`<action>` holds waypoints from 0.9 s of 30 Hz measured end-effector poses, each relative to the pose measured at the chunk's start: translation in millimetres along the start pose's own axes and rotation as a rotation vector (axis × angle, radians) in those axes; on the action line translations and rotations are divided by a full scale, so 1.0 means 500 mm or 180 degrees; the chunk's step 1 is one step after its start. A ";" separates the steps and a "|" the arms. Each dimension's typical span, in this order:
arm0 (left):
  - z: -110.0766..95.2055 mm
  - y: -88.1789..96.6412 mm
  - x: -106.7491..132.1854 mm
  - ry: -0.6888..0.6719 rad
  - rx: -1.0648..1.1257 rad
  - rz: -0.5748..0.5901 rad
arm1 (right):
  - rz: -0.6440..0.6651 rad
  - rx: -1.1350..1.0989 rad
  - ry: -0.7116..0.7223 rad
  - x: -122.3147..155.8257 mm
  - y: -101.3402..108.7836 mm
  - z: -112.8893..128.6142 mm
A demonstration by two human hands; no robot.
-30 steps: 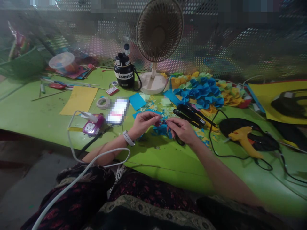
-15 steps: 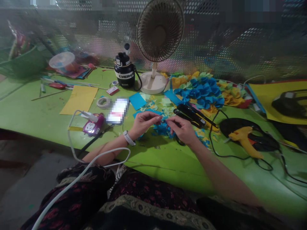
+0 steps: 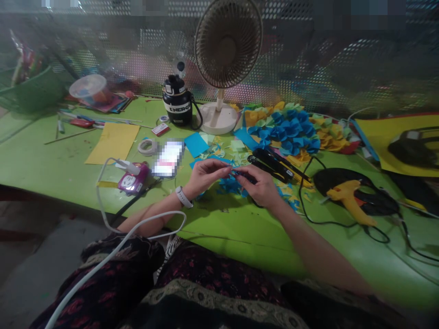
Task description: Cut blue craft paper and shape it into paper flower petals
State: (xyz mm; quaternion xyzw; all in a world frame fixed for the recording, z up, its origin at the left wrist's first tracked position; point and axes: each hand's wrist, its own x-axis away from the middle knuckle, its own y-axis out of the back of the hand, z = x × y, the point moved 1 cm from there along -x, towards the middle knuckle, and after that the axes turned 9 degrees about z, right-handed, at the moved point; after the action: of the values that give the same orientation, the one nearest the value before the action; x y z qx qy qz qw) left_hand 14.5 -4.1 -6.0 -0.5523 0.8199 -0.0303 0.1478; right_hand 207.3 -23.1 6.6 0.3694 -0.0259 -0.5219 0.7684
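Note:
Over the front middle of the table, my left hand (image 3: 209, 177) and my right hand (image 3: 259, 185) meet at the fingertips. Between their pinched fingers is a small piece of blue paper (image 3: 236, 172), mostly covered by the fingers. Beneath the hands lies a heap of blue paper scraps (image 3: 233, 186). Part of a dark, rounded thing shows under my right hand; its kind is hidden. Just behind the right hand lies a black stapler (image 3: 270, 165). Blue paper squares (image 3: 196, 145) lie beyond the left hand.
A fan (image 3: 219, 116), a black bottle (image 3: 177, 103) and a pile of folded blue paper pieces (image 3: 291, 128) stand at the back. A yellow glue gun (image 3: 351, 198) with its cord lies right. Left are a phone (image 3: 168, 158), tape roll (image 3: 147, 146) and purple power socket (image 3: 133, 179). A white cable crosses my left forearm.
My right hand's fingers have shifted and closed in on the left fingertips, turning slightly around the small blue piece. My left hand is nearly still.

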 end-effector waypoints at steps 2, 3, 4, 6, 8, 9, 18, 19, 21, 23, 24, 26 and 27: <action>0.001 0.002 0.000 0.0012 -0.0048 0.0025 | 0.0065 -0.0119 -0.0074 -0.001 0.003 0.003; 0.001 0.002 0.000 0.0018 -0.0065 0.0016 | 0.0106 -0.0186 -0.0111 -0.002 0.004 0.004; 0.001 0.003 -0.001 0.0036 -0.0067 0.0009 | 0.0145 -0.0267 -0.0158 -0.002 0.005 0.005; 0.002 0.004 -0.001 0.0092 -0.0028 0.0003 | 0.0257 -0.0482 -0.0351 -0.002 0.006 0.004; 0.002 0.003 -0.002 0.0145 0.0045 -0.0009 | 0.0429 -0.0761 -0.0629 0.000 0.004 0.001; 0.002 0.003 -0.002 0.0164 0.0089 -0.0027 | 0.0496 -0.0893 -0.0735 0.001 0.002 0.000; -0.012 -0.005 -0.003 0.0116 0.0114 -0.0293 | -0.0169 0.0111 -0.0158 0.003 -0.005 0.012; -0.012 -0.005 -0.003 0.0131 0.0134 -0.0277 | -0.0168 0.0123 -0.0131 0.002 -0.005 0.011; -0.010 -0.004 -0.003 0.0157 0.0125 -0.0234 | -0.0168 0.0100 -0.0115 0.001 -0.003 0.009; -0.008 -0.003 -0.003 0.0178 0.0034 -0.0214 | -0.0099 0.0062 -0.0110 0.001 -0.002 0.007; -0.007 -0.002 -0.003 0.0184 -0.0013 -0.0210 | -0.0050 0.0039 -0.0118 0.001 -0.002 0.007; -0.006 -0.001 -0.003 0.0187 -0.0053 -0.0204 | 0.0041 -0.0016 -0.0177 0.001 0.000 0.008; -0.005 -0.001 -0.003 0.0195 -0.0046 -0.0183 | 0.0070 -0.0051 -0.0227 0.002 0.001 0.009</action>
State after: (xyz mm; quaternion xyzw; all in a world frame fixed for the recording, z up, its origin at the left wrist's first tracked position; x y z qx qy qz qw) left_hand 14.5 -3.1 -3.1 -0.5755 0.8080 -0.0454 0.1178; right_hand 206.1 -26.1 10.1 0.3441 -0.0532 -0.5265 0.7756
